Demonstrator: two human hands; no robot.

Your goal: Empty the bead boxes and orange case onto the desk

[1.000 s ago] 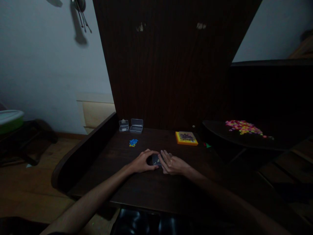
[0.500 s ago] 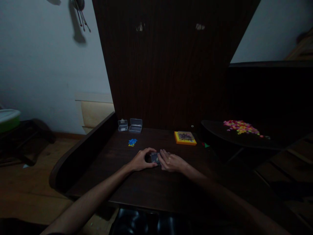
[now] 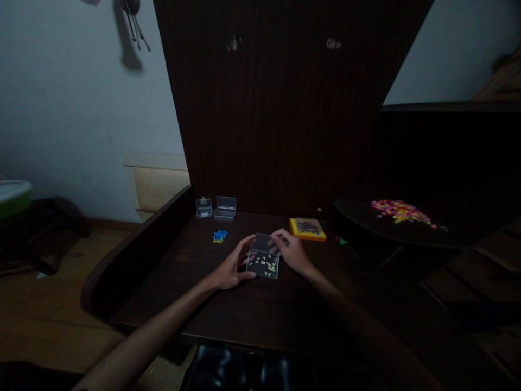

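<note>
A clear box [image 3: 262,266] with yellow bits inside sits on the dark table [image 3: 228,320], its lid [image 3: 264,242] swung up at the back; the left hand [image 3: 229,270] clasps the box's left side, thumb at the near edge; the right hand [image 3: 293,254] pinches the lid's right edge; blue pieces [image 3: 220,236] lie behind-left of the box; an orange tray [image 3: 307,228] lies behind-right; two small cases [image 3: 226,208] stand farther behind-left.

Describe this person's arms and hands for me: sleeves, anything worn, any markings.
Both forearms are bare down to the picture's lower edge, with no sleeve showing. The left hand and right hand wear no gloves, and no watch or bracelet shows at either wrist. The light is too dim to tell rings or marks.
</note>
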